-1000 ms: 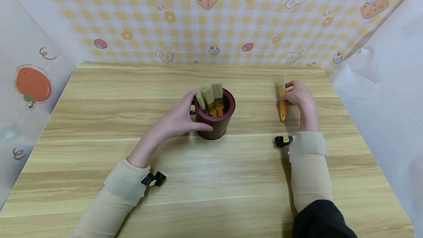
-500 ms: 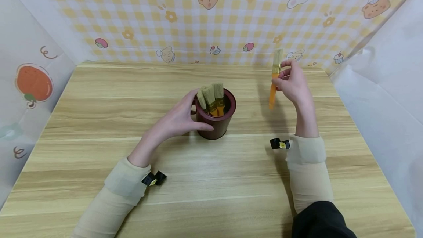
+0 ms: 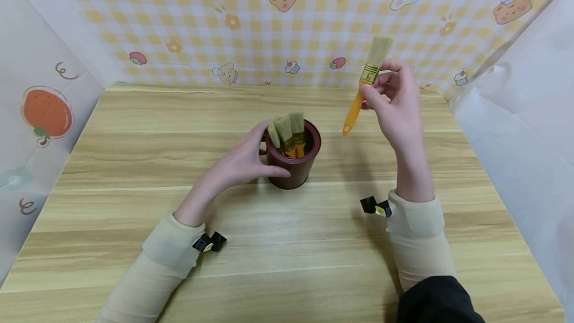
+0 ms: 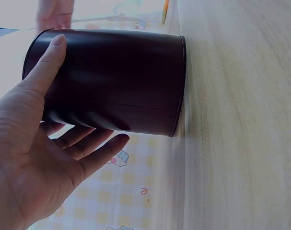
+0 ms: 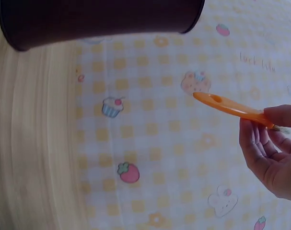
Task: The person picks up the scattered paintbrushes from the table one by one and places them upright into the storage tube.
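A dark reddish-brown cylindrical brush holder (image 3: 298,172) stands upright on the wooden table. Several paintbrushes (image 3: 286,131) lean inside it with their bristles up; their lower handles are hidden. My left hand (image 3: 239,161) holds the holder from its left side. In the left wrist view the thumb lies along the holder's wall (image 4: 116,81) and the fingers reach round behind. To the right, above the table, my right hand (image 3: 399,106) pinches another paintbrush (image 3: 353,111) between thumb and fingers. Its bristles point up and its orange handle (image 5: 231,105) slants down towards the holder.
A yellow checked backdrop (image 3: 188,24) with cartoon prints rises behind the table (image 3: 269,243). White sheets stand at the left (image 3: 40,54) and the right (image 3: 529,113). Each wrist carries a small black camera.
My right hand has lifted the paintbrush up from the tabletop and a little to the left, tilting its handle end towards the holder. My left hand and the brush holder have stayed in place.
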Motion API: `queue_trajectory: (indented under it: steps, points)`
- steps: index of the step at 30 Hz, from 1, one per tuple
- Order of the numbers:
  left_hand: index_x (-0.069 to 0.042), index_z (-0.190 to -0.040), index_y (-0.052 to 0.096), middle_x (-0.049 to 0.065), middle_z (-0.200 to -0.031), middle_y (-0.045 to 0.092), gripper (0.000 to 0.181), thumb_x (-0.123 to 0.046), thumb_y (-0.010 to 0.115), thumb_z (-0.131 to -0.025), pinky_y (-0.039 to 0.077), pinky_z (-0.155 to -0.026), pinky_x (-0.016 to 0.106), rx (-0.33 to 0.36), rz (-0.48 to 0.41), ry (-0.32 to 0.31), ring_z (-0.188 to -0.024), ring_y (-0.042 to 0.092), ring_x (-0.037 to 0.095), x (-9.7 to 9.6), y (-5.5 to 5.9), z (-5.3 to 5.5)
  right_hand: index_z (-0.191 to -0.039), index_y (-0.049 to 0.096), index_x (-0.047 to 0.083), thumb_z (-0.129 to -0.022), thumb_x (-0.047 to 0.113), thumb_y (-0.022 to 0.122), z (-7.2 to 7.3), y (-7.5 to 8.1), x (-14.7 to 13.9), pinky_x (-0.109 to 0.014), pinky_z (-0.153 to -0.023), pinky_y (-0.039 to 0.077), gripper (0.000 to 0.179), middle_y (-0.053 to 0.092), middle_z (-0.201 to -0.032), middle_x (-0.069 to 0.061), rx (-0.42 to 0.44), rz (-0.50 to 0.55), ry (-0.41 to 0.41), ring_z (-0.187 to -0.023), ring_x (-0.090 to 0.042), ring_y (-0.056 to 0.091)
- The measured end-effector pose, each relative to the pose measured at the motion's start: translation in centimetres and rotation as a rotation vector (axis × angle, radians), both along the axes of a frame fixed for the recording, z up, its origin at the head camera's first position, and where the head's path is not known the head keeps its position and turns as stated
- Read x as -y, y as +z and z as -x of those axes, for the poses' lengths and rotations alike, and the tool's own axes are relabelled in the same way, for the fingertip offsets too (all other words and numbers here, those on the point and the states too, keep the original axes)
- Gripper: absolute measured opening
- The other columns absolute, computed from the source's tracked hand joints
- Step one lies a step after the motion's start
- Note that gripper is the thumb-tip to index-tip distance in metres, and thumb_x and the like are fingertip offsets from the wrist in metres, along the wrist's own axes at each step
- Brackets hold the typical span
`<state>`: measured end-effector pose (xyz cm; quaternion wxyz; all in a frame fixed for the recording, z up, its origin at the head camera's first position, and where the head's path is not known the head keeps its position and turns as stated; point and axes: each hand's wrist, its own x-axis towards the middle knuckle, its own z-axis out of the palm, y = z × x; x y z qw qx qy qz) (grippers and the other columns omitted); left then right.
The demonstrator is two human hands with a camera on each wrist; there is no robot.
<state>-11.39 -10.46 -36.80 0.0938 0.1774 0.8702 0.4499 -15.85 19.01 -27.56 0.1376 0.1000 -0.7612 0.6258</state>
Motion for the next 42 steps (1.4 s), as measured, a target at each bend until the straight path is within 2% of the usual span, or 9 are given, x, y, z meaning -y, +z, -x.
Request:
queue_trajectory:
  steps: [6, 9, 12, 19, 23, 29, 33, 37, 42]
  points:
    - [-0.024, -0.161, 0.026, -0.001, -0.148, 0.049, 0.116, -0.05, 0.094, -0.07, 0.046, -0.114, 0.047, -0.003, 0.001, 0.0, -0.135, 0.053, 0.02, 0.0, 0.0, 0.0, -0.112, 0.054, 0.015, -0.093, -0.006, 0.065, -1.3, 0.5, 1.7, -0.028, -0.065, 0.063, 0.03, 0.063, -0.092, -0.007, -0.132, 0.114, 0.087, -0.075, -0.017, 0.065]
    - [-0.025, -0.16, 0.026, -0.001, -0.148, 0.049, 0.116, -0.049, 0.094, -0.07, 0.046, -0.114, 0.047, -0.007, -0.001, -0.001, -0.135, 0.053, 0.02, 0.0, 0.1, 0.0, -0.11, 0.055, 0.014, -0.094, -0.008, 0.064, -1.7, 0.5, 2.4, -0.031, -0.066, 0.064, 0.029, 0.065, -0.091, -0.005, -0.153, 0.159, 0.137, -0.075, -0.018, 0.067]
    - [-0.024, -0.16, 0.027, -0.001, -0.148, 0.05, 0.115, -0.048, 0.094, -0.07, 0.045, -0.115, 0.047, -0.008, -0.002, -0.001, -0.135, 0.053, 0.02, 0.0, 0.1, 0.0, -0.109, 0.056, 0.014, -0.094, -0.008, 0.064, -2.0, 0.3, 3.0, -0.033, -0.067, 0.064, 0.027, 0.066, -0.091, -0.004, -0.145, 0.16, 0.177, -0.074, -0.017, 0.069]
    - [-0.024, -0.16, 0.026, 0.0, -0.146, 0.05, 0.115, -0.049, 0.093, -0.071, 0.046, -0.114, 0.047, -0.008, 0.001, -0.003, -0.135, 0.053, 0.02, 0.1, 0.0, 0.0, -0.108, 0.056, 0.012, -0.096, -0.005, 0.064, -2.3, -0.2, 3.8, -0.037, -0.07, 0.065, 0.023, 0.065, -0.088, -0.004, -0.07, 0.073, 0.254, -0.075, -0.017, 0.074]
    - [-0.024, -0.16, 0.027, -0.001, -0.147, 0.051, 0.114, -0.049, 0.093, -0.071, 0.046, -0.114, 0.047, -0.014, -0.007, -0.009, -0.135, 0.053, 0.02, 0.0, 0.0, 0.1, -0.109, 0.055, 0.006, -0.097, -0.002, 0.065, -2.4, -0.4, 4.0, -0.034, -0.072, 0.064, 0.018, 0.066, -0.089, -0.004, -0.019, -0.029, 0.284, -0.074, -0.016, 0.074]
    - [-0.023, -0.16, 0.027, 0.0, -0.148, 0.05, 0.114, -0.048, 0.094, -0.071, 0.045, -0.115, 0.048, -0.018, -0.013, -0.012, -0.135, 0.053, 0.02, 0.0, 0.0, 0.1, -0.109, 0.051, -0.003, -0.098, 0.001, 0.065, -2.6, -0.4, 4.1, -0.028, -0.074, 0.063, 0.019, 0.064, -0.092, -0.003, -0.002, -0.199, 0.31, -0.076, -0.012, 0.075]
    - [-0.023, -0.161, 0.026, -0.001, -0.148, 0.05, 0.114, -0.048, 0.093, -0.071, 0.045, -0.116, 0.047, -0.016, -0.006, -0.008, -0.135, 0.053, 0.019, 0.0, 0.1, 0.1, -0.112, 0.053, -0.001, -0.099, 0.007, 0.067, -2.7, -0.5, 4.2, -0.025, -0.076, 0.06, 0.02, 0.063, -0.096, -0.007, 0.001, -0.325, 0.316, -0.086, -0.021, 0.076]
    - [-0.024, -0.16, 0.027, -0.001, -0.147, 0.05, 0.113, -0.048, 0.093, -0.072, 0.045, -0.115, 0.047, -0.015, -0.009, -0.011, -0.134, 0.054, 0.018, 0.0, 0.1, 0.0, -0.112, 0.057, 0.005, -0.099, 0.013, 0.069, -2.8, -0.5, 4.2, -0.024, -0.077, 0.056, 0.019, 0.065, -0.101, -0.008, -0.002, -0.445, 0.301, -0.093, -0.02, 0.071]
    - [-0.024, -0.159, 0.029, -0.003, -0.144, 0.052, 0.111, -0.047, 0.093, -0.072, 0.045, -0.114, 0.047, -0.015, -0.029, -0.018, -0.133, 0.054, 0.017, 0.0, 0.1, 0.0, -0.113, 0.061, 0.005, -0.099, 0.012, 0.069, -2.8, -0.5, 4.2, -0.024, -0.078, 0.055, 0.018, 0.068, -0.103, -0.007, -0.011, -0.466, 0.305, -0.093, -0.014, 0.067]
